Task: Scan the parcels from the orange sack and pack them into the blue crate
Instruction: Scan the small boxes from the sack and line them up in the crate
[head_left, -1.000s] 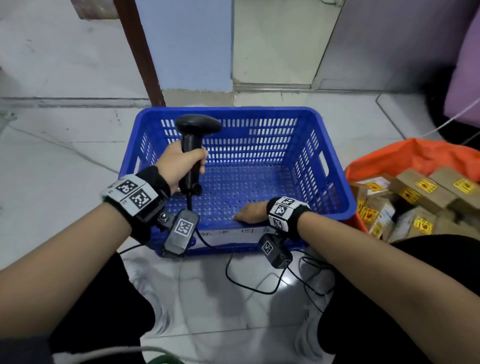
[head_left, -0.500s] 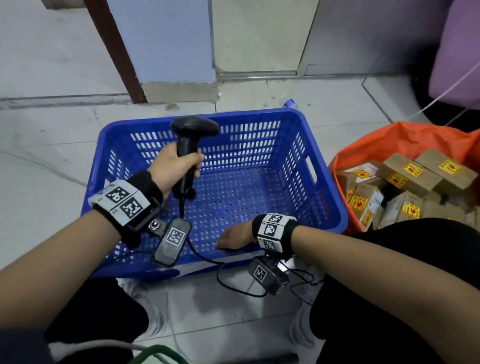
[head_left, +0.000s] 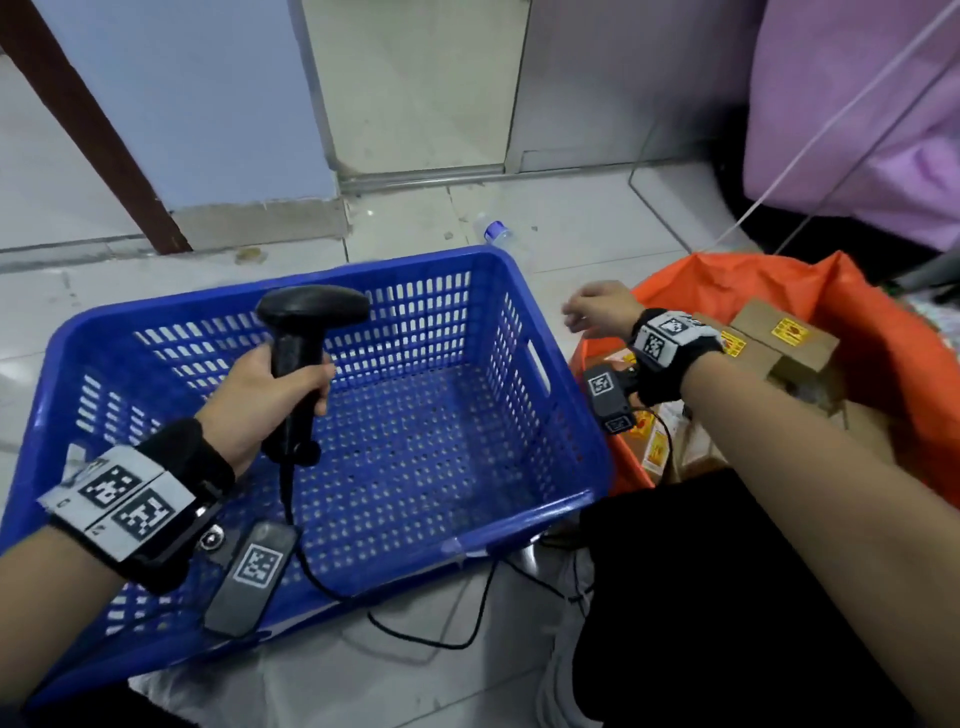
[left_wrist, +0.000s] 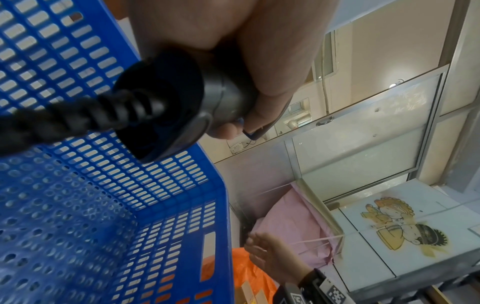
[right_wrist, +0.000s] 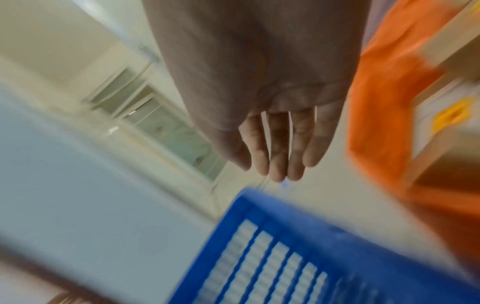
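The blue crate stands on the floor in front of me with nothing inside it. My left hand grips the handle of a black barcode scanner upright over the crate; the left wrist view shows the scanner's base and cable. My right hand hovers in the air with straight fingers, holding nothing, between the crate's right wall and the orange sack. Brown cardboard parcels with yellow labels fill the sack.
The scanner's black cable trails over the crate's near rim onto the tiled floor. A small plastic bottle lies behind the crate. A pink cloth hangs at the back right. My dark-clothed legs are at the lower right.
My right hand has left the crate's near rim and risen to the right, toward the orange sack. The view has swung right. The left hand still holds the scanner.
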